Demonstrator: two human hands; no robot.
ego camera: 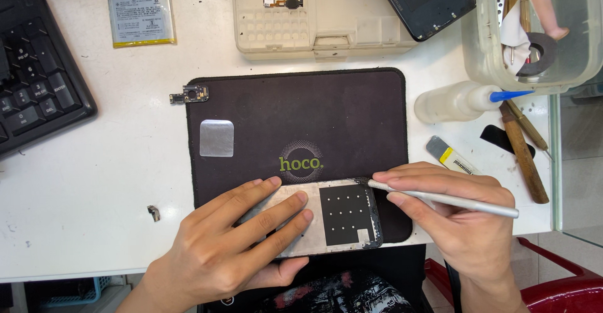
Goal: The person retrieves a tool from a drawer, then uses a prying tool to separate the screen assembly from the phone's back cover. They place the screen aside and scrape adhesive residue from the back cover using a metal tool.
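An opened phone frame (342, 215) with a silver inner plate and a black square panel lies at the near edge of a dark work mat (301, 118). My left hand (232, 244) lies flat on the frame's left half and holds it down. My right hand (458, 215) grips a slim silver metal tool (452, 200) like a pen. The tool's tip touches the frame's upper right corner.
A small silver foil square (217, 138) lies on the mat; a tiny camera module (190, 95) sits at its top left corner. On the table: a black keyboard (38, 68), flat battery (139, 8), beige parts tray (314, 14), black phone back (424, 2), squeeze bottle (461, 101), clear tool tub (534, 30), wooden-handled tool (522, 156).
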